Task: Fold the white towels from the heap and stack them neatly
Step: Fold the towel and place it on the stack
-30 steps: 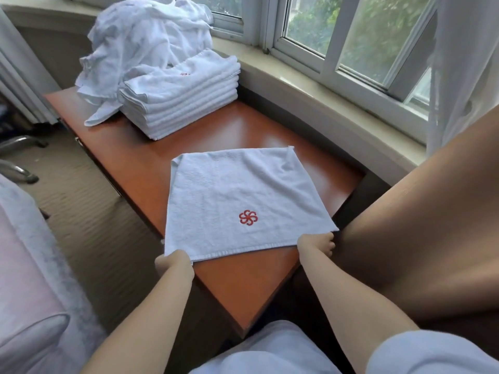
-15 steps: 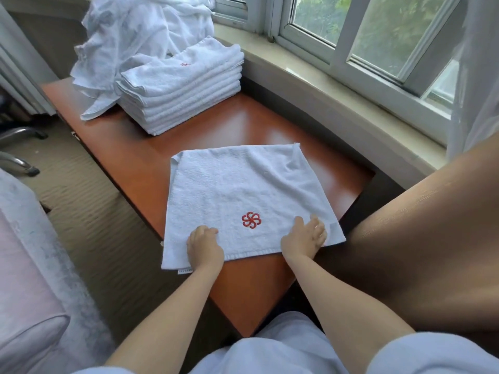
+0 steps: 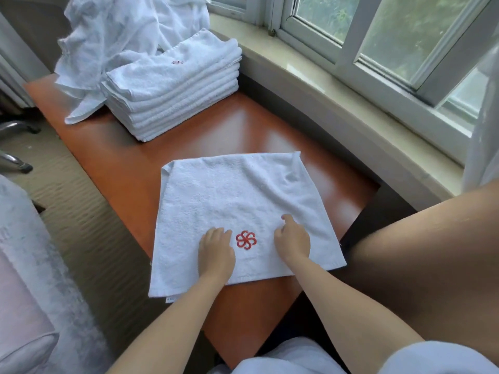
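Observation:
A white towel [image 3: 229,195] with a red flower emblem lies flat on the orange-brown table [image 3: 189,141], its near left corner hanging over the edge. My left hand [image 3: 216,247] rests palm down on it just left of the emblem. Right of the emblem, my right hand [image 3: 293,238] lies on the towel with fingers bent against the cloth. A stack of folded white towels [image 3: 172,85] stands at the table's far end. Behind it sits the heap of unfolded towels [image 3: 113,36].
A stone window sill [image 3: 337,103] and window run along the table's right side. A brown upholstered piece [image 3: 432,265] stands close on the right. Carpeted floor [image 3: 67,206] lies left, with chair legs [image 3: 16,163] and a pale cushion [image 3: 24,306] beside it.
My hands let go of the towel's near corners, moved forward onto the cloth and came closer together beside the emblem. The towel stays flat.

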The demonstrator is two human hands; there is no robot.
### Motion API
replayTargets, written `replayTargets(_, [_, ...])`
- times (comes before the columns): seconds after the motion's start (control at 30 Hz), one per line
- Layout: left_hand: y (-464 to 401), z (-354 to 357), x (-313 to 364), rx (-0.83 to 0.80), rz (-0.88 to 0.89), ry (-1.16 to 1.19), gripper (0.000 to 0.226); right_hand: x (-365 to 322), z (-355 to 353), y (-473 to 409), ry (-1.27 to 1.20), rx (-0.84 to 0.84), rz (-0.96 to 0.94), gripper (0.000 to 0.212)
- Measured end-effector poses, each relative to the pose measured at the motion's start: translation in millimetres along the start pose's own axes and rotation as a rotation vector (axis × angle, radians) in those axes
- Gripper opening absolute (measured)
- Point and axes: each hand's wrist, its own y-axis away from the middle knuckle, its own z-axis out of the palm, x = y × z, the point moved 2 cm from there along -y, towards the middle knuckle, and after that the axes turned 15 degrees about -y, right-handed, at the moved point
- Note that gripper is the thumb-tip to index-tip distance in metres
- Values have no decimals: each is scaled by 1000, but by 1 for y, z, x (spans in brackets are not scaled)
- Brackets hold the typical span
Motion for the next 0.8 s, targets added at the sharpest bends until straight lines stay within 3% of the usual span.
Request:
replayTargets(0.2, [-65, -17, 43, -27, 174, 80, 46, -16, -24, -75, -173, 88, 110, 36])
replayTargets(0.37, [-135, -31, 61, 4, 121, 124, 43, -24, -39, -146, -378, 190, 125, 34])
replayTargets(0.5, [-185, -40, 83, 2, 151, 210, 43, -26, -48, -196, -540, 229, 171, 49])
replayTargets(0.67, [-234, -38, 111, -65, 111, 350, 41, -29, -46, -238, -739, -218, 167, 53])
replayTargets(0.73, [-244, -32, 119, -102, 121, 340, 38, -29, -49, -244, -701, -383, 184, 42])
replayTargets(0.8, [-248, -25, 123, -105, 110, 327, 36, -29, -51, -248, -675, -442, 149, 22])
